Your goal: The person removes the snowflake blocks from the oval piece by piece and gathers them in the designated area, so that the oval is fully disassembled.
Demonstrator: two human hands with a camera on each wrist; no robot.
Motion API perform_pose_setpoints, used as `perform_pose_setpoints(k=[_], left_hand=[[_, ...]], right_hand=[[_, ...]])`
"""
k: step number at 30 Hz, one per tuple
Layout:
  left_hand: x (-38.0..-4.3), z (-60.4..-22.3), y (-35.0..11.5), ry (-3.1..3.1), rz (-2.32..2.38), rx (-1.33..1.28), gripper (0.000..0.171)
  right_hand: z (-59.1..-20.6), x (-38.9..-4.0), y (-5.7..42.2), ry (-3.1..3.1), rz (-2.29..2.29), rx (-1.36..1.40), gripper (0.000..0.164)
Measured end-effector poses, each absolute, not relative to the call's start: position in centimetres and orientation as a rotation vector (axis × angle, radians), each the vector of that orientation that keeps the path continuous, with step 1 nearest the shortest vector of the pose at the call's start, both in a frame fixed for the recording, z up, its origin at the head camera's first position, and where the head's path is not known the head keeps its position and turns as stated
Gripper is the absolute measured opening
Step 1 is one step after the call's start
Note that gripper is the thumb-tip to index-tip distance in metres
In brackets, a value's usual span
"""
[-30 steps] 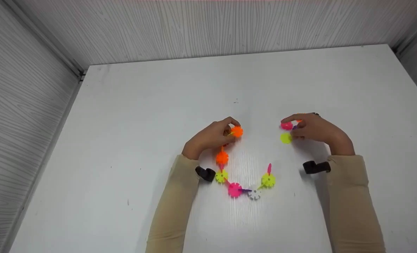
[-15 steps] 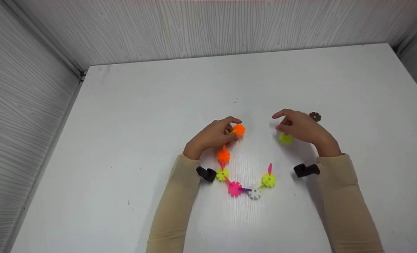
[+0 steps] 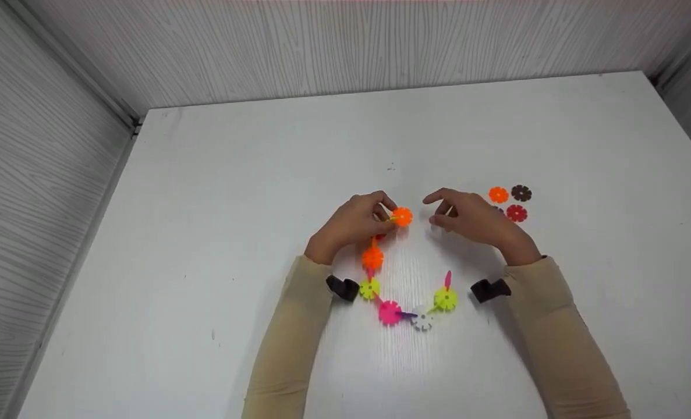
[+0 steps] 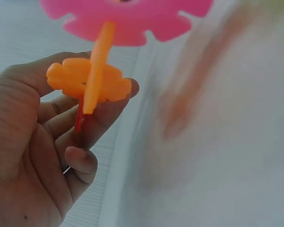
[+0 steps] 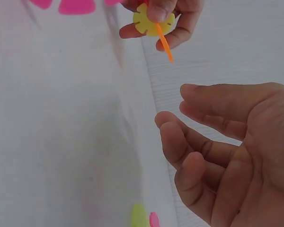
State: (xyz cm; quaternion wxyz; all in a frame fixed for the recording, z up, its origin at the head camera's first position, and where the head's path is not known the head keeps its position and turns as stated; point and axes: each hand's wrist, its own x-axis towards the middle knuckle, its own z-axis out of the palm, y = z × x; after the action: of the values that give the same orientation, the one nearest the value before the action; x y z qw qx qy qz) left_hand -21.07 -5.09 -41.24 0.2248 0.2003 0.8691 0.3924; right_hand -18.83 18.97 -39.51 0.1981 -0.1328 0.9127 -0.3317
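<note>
My left hand (image 3: 351, 224) pinches a yellow notched disc (image 5: 141, 21) between thumb and fingers. Slotted into it is an orange disc (image 3: 402, 216), seen edge-on in the right wrist view. From there a chain of interlocked flower-shaped discs curves down and right: a red disc (image 4: 79, 116) by the fingers, then an orange disc (image 3: 372, 258), a pink disc (image 3: 389, 312), a white disc (image 3: 422, 321) and a yellow-green disc (image 3: 445, 298). An upright pink disc (image 3: 448, 280) ends it. My right hand (image 3: 470, 218) hovers across from the left fingertips, its fingers relaxed with nothing between them.
Behind the right hand lie loose discs: orange (image 3: 498, 194), brown (image 3: 521, 192) and red (image 3: 517, 213), with a purple one partly hidden. The white table (image 3: 234, 174) meets a wood-grain panel (image 3: 345, 46) at its back edge.
My right hand has moved left from the loose discs towards the left hand, uncovering orange, brown and red ones. The left hand keeps its pinch and has shifted slightly right with the orange disc.
</note>
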Motion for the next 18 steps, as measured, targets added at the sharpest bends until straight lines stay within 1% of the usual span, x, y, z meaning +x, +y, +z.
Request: perform_pose_setpoints(k=[6, 18], left_hand=[[-21.0, -41.3, -5.1, 2.383, 1.121, 0.601, 0.028], [-20.9, -41.2, -4.8, 2.370, 1.114, 0.621, 0.031]], right_hand=[[-39.8, -18.5, 18.0, 2.522, -0.945, -0.429, 0.041], [-40.4, -18.0, 16.8, 2.547, -0.958, -0.500, 0.041]])
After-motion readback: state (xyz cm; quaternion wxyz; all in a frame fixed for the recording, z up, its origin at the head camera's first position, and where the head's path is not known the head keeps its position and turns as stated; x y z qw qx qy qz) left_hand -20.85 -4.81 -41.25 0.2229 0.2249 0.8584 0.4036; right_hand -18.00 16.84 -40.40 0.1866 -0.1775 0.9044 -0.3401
